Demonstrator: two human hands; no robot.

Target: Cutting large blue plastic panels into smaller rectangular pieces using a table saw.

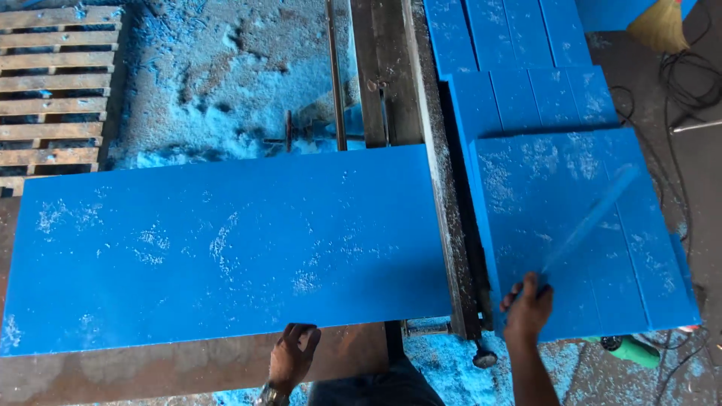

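Left hand [293, 355] braced open on the big blue board [226, 248], right hand [526, 307] clamped on the thin blue strip [590, 218]: best swung flat onto the stacked strips [602, 286].

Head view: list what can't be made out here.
- Thin blue strip in the right hand: motion-blurred, edges unclear.
- Left hand fingertips: hidden under the large blue board.
- Green tool: mostly covered by the stacked blue boards.
- Broom: cut off by the top edge.
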